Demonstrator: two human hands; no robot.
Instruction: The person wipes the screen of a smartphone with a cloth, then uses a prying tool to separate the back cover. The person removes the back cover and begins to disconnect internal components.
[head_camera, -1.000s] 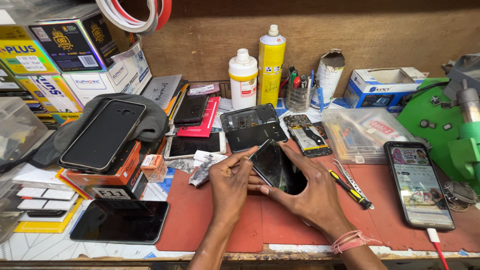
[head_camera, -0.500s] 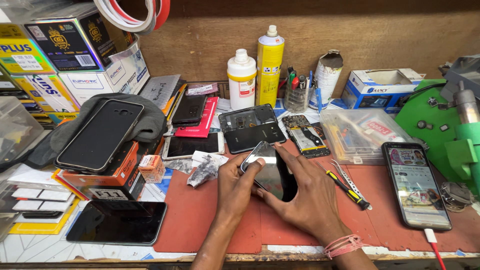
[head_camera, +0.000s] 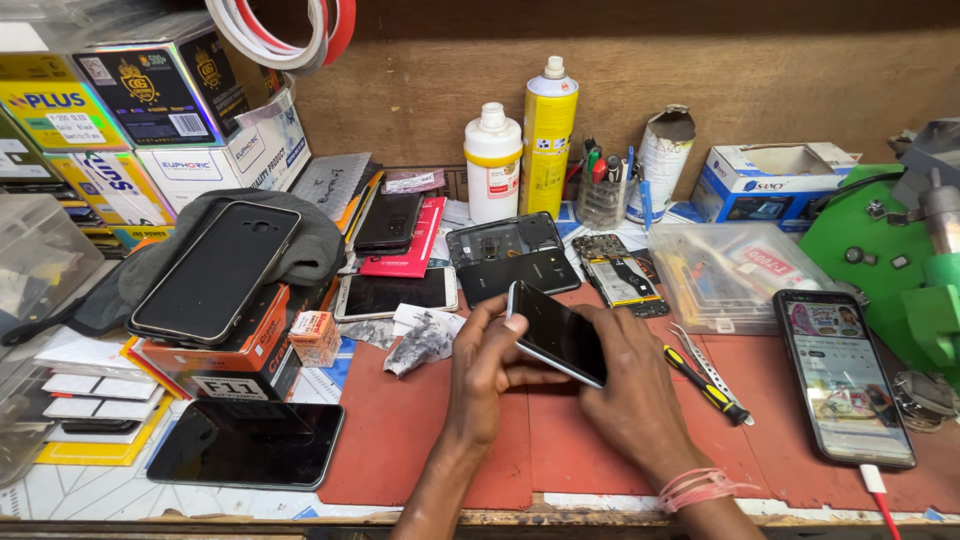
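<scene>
Both hands, left hand (head_camera: 485, 375) and right hand (head_camera: 635, 395), grip one dark phone (head_camera: 558, 333) tilted above the red mat (head_camera: 400, 440); two bottles (head_camera: 520, 150) stand behind, one lit phone (head_camera: 843, 375) lies right of it.

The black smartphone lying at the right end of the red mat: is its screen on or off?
On. The black smartphone lies flat on the red mat, its screen lit with colourful pictures and pale panels, and a white cable plugged into its near end.
</scene>
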